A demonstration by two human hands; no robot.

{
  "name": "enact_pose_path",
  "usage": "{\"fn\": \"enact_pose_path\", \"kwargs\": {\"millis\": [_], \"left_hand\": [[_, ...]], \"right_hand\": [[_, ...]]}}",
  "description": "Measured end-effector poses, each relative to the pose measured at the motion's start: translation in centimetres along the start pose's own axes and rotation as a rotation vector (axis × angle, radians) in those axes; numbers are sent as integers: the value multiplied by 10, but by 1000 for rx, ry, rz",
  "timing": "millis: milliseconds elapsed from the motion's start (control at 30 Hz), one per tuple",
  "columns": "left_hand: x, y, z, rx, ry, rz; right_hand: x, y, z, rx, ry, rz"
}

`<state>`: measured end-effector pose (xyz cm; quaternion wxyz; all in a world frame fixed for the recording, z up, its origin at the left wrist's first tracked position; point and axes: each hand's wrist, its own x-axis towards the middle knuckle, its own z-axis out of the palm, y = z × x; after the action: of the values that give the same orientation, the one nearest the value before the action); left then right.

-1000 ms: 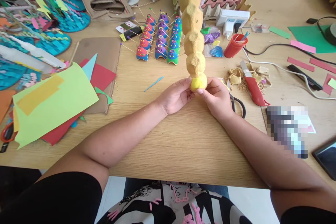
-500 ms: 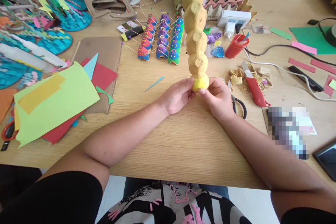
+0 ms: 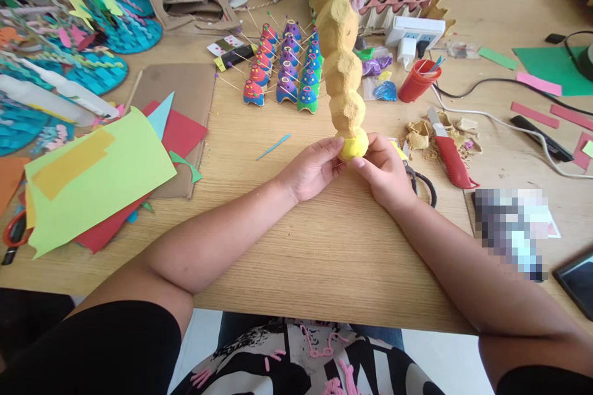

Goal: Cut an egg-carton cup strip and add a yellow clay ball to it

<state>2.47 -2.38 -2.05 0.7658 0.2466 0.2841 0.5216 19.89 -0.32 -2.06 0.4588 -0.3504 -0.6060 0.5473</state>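
Between both hands I hold a strip of egg-carton cups (image 3: pixel 345 68), tan and bumpy, pointing up and away from me. Its nearest cup wears a smooth coat of yellow modelling clay (image 3: pixel 354 147). My left hand (image 3: pixel 315 170) pinches that end from the left, thumb on top. On the other side my right hand (image 3: pixel 386 173) grips the same clay-covered cup, with the thumb at its lower edge. Fingers under the cup are partly hidden. Beyond the strip stand three rows of clay-covered carton caterpillars, red (image 3: pixel 258 74), purple (image 3: pixel 287 71) and blue-green (image 3: pixel 309 80), with pins stuck in.
Scissors (image 3: pixel 425 186) lie beside my right hand, near a red-handled knife (image 3: pixel 449 157) and carton scraps (image 3: pixel 419 134). A thin blue tool (image 3: pixel 273 147) is left of centre. Coloured paper (image 3: pixel 102 179) covers the left side; a red cup (image 3: pixel 419 81) and power strip (image 3: pixel 414 31) stand behind.
The far end of the carton strip has tilted slightly to the left. Both hands keep their hold on the yellow end, and the right hand has shifted very little.
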Motion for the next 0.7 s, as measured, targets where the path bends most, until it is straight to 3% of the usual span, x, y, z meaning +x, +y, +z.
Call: {"fn": "enact_pose_path", "kwargs": {"millis": [267, 700], "left_hand": [[1, -1, -4, -10, 44, -23], [-1, -2, -1, 67, 12, 22]], "right_hand": [[4, -2, 2, 6, 0, 16], [4, 2, 0, -3, 39, -5]]}}
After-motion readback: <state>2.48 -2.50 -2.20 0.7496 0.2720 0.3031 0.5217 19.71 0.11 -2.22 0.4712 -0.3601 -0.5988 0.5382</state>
